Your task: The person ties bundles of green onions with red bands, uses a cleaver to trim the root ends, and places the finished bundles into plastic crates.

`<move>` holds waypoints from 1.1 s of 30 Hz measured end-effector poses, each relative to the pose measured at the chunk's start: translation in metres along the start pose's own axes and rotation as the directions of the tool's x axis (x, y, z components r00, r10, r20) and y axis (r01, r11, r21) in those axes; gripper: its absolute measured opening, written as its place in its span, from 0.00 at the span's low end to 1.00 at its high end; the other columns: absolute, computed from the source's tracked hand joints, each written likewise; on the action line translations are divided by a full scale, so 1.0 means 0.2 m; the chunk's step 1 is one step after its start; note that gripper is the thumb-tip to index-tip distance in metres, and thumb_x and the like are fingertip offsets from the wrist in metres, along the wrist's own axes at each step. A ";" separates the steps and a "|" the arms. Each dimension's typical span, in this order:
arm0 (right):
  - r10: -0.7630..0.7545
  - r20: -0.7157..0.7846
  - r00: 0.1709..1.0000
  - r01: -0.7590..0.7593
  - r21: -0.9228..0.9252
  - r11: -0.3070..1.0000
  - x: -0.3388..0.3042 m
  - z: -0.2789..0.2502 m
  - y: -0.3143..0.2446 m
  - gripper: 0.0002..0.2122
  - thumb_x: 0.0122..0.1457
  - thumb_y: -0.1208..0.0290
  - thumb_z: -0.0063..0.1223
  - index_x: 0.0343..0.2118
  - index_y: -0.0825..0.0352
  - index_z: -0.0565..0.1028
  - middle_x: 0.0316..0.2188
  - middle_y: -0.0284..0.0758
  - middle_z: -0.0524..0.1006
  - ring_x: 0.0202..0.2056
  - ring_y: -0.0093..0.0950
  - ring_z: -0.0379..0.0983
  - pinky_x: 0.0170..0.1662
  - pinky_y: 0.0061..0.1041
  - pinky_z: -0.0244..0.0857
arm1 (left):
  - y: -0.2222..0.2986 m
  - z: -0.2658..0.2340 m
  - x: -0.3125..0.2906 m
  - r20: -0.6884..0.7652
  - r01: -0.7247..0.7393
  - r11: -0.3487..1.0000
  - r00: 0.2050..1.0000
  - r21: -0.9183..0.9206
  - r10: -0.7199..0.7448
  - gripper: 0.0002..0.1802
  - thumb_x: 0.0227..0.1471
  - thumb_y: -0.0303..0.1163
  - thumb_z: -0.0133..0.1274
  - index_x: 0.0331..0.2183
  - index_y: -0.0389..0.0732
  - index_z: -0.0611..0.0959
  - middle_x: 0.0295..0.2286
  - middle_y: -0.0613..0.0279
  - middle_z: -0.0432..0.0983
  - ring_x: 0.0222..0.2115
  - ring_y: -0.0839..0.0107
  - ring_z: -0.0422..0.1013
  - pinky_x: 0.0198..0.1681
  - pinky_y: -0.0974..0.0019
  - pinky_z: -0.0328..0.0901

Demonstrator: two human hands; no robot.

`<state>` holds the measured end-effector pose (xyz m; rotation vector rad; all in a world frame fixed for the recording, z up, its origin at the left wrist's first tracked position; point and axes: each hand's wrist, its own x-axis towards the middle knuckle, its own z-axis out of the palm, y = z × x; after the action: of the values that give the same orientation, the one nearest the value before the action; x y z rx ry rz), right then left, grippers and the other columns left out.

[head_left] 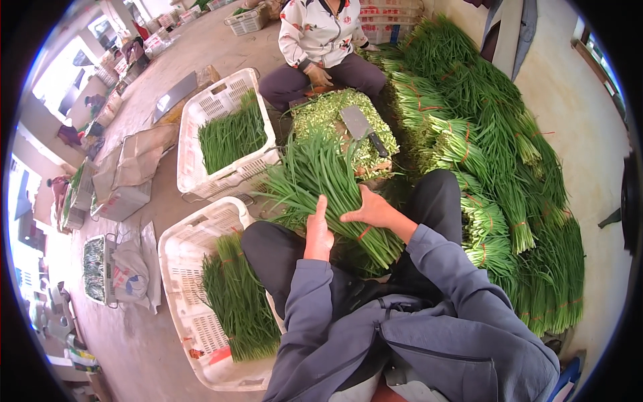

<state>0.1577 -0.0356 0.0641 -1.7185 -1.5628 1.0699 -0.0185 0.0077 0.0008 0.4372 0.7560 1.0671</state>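
A large bundle of garlic chives (338,184) lies across my lap, its leafy end pointing away and to the left and its paler stem ends toward my right knee. A red band circles its stems. My right hand (376,209) grips it from the right, thumb across the top and fingers partly hidden. My left hand (319,231) holds its left side, thumb up, with the other fingers mostly out of sight. Just beyond the leaves, a cleaver (362,128) with a black handle rests on a chopping block (365,171) covered in cut pale stem pieces (321,115).
At my left stand two white plastic crates (175,281) (189,144) with chive bundles inside. A big pile of banded chives (495,141) lines the wall on my right. Across the block sits a person (321,40) wearing gloves. More crates (124,201) stand farther left.
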 end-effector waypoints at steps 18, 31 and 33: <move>0.046 -0.189 0.981 0.061 0.523 0.850 0.12 0.07 0.13 0.31 0.56 0.66 0.64 0.58 0.73 0.64 0.48 0.41 0.76 0.48 0.27 0.73 0.54 0.29 0.67 | -0.08 0.02 0.05 -0.216 -0.187 0.981 0.957 0.059 0.196 0.16 0.49 0.21 0.55 0.43 0.29 0.79 0.42 0.55 0.78 0.39 0.63 0.76 0.42 0.58 0.73; -0.055 -0.304 0.951 0.059 0.005 0.998 0.10 0.11 0.10 0.26 0.52 0.61 0.63 0.51 0.71 0.70 0.40 0.50 0.80 0.44 0.47 0.77 0.48 0.38 0.69 | -0.05 0.10 0.04 -0.150 -0.269 0.944 0.942 0.193 0.300 0.24 0.51 0.25 0.61 0.50 0.35 0.75 0.47 0.60 0.75 0.45 0.69 0.72 0.50 0.63 0.67; -0.032 -0.356 0.934 0.079 0.117 0.990 0.11 0.08 0.11 0.26 0.52 0.62 0.64 0.52 0.71 0.71 0.41 0.47 0.80 0.45 0.41 0.78 0.50 0.34 0.68 | -0.03 0.03 0.06 -0.215 -0.203 0.975 0.952 0.094 0.219 0.19 0.49 0.21 0.59 0.46 0.34 0.78 0.44 0.59 0.77 0.42 0.68 0.73 0.46 0.63 0.69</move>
<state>0.1551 -0.0184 0.0337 -1.6586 -1.2777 0.7630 -0.0073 0.0154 -0.0020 0.4701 0.9659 1.3083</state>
